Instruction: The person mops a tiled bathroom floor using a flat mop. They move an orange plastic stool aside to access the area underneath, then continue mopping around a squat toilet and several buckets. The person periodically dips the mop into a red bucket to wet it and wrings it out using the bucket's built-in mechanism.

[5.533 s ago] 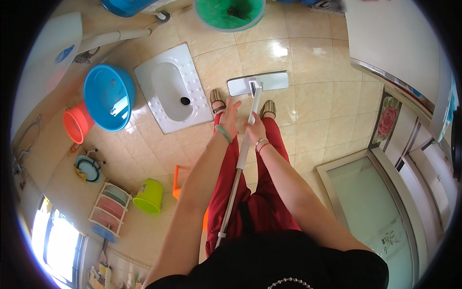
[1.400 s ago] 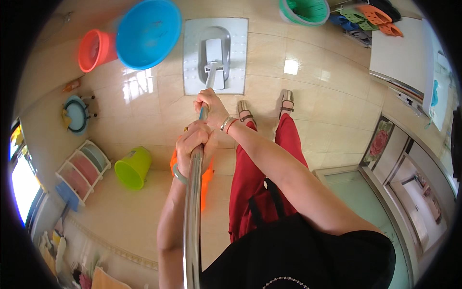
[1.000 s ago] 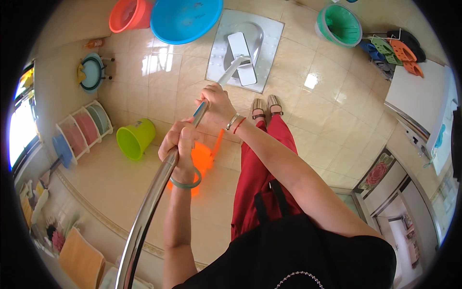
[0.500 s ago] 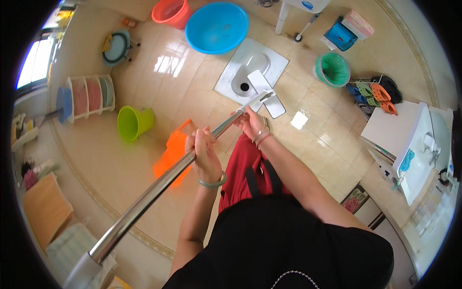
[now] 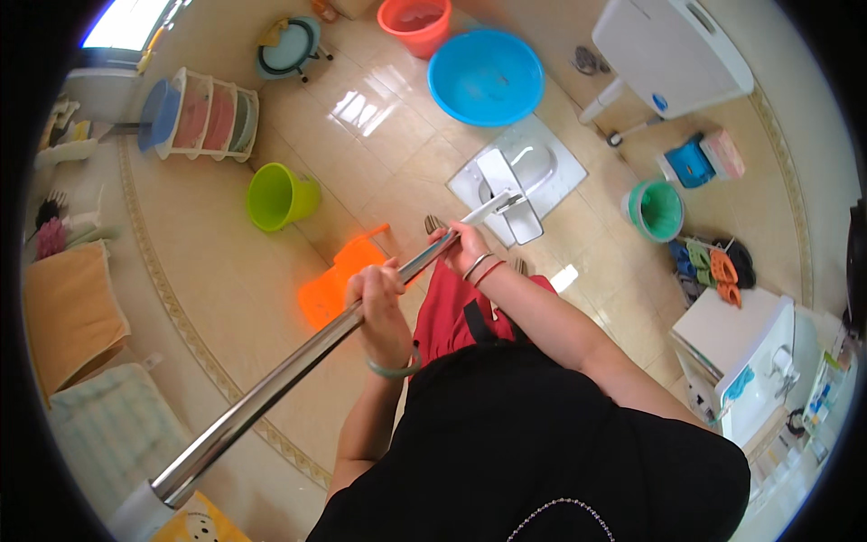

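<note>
Both my hands grip the shiny metal pole of a flat mop (image 5: pixel 271 404), which runs slantwise from the lower left toward the floor ahead. My left hand (image 5: pixel 377 307) is wrapped round the pole's middle. Further down, close to the white joint, my right hand (image 5: pixel 465 246) closes round it. The pale rectangular mop head (image 5: pixel 498 172) appears across the lower left part of a white squat toilet (image 5: pixel 569 172) and hides much of its drain hole. Whether the head touches the toilet cannot be made out.
An orange plastic stool (image 5: pixel 334 280) and a lime bucket (image 5: pixel 283 197) stand left. Ahead are a blue basin (image 5: pixel 486 77) and a red bucket (image 5: pixel 415 27). A green bin (image 5: pixel 657 210), a shoe rack (image 5: pixel 713 266) and a washbasin (image 5: pixel 768 388) line the right side.
My view has turned, so the room's things have shifted in the picture. Relative to the squat toilet, the mop head has moved left over the drain hole. Both hands keep their grip.
</note>
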The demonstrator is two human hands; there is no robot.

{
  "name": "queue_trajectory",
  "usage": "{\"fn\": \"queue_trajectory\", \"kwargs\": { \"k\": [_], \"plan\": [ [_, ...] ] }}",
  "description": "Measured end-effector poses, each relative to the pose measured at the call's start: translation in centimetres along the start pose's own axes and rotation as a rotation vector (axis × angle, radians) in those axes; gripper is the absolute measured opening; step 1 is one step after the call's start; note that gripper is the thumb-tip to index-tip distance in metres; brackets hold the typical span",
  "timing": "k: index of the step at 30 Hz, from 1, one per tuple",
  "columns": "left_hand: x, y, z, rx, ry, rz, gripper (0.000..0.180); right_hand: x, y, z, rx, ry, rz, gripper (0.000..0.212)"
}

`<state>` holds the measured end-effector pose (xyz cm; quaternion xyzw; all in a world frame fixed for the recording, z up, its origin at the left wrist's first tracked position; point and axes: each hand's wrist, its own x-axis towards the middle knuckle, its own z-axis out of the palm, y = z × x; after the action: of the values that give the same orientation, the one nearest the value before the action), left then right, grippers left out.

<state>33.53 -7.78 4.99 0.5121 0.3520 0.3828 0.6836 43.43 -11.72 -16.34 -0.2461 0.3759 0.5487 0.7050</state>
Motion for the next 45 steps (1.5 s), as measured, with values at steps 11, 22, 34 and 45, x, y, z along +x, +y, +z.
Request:
{"fn": "queue_trajectory", "kwargs": {
  "k": [11,22,34,45],
  "plan": [
    [16.1,6.6,-7.5,-0.119,0.073,0.243,0.032,11.0,4.1,21.2,-0.085,-0.186,0.111,0.017],
    [32.2,1.9,-9.2,-0.682,0.361,0.075,0.043,25.5,-4.3,37.0,-0.22,-0.128,-0.218,0.021],
    [44.2,-9.1,-8.4,-0.958,0.797,-0.276,0.043,40.2,-11.8,40.8,-0.41,0.186,-0.107,0.017],
    [51.3,0.0,-0.8,-0.044,0.542,0.141,0.021,38.7,-11.9,48.0,-0.531,0.151,0.031,0.015]
  ]
}}
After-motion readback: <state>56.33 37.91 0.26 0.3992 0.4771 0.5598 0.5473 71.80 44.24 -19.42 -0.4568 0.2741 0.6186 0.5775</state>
